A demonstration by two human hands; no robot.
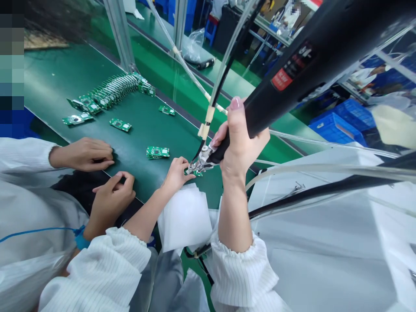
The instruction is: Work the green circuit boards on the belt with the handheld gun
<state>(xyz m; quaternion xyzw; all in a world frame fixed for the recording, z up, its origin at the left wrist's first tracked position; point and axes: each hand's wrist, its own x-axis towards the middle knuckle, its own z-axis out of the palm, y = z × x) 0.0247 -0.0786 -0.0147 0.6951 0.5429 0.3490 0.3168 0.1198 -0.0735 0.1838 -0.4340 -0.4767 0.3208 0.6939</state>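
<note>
My right hand (240, 143) is wrapped round a thick black cylindrical tool (292, 73) with a red label, tilted down to the left. Its metal tip (202, 159) reaches a small green circuit board (197, 173) at the table's near edge. Beside that tip, the fingers of my left hand (177, 173) are pinched at the board's left side, partly covering it. Just left of my hands lies a small stack of green boards (157, 152). White sheets (186, 216) hang below my left hand.
Single boards (120, 125) and a long leaning row of boards (113, 92) lie on the green table (136, 134). A co-worker's two hands (113, 195) rest at its left edge. Clear tubes (191, 73) and a black hose (302, 195) cross nearby. Blue crates (338, 128) stand behind.
</note>
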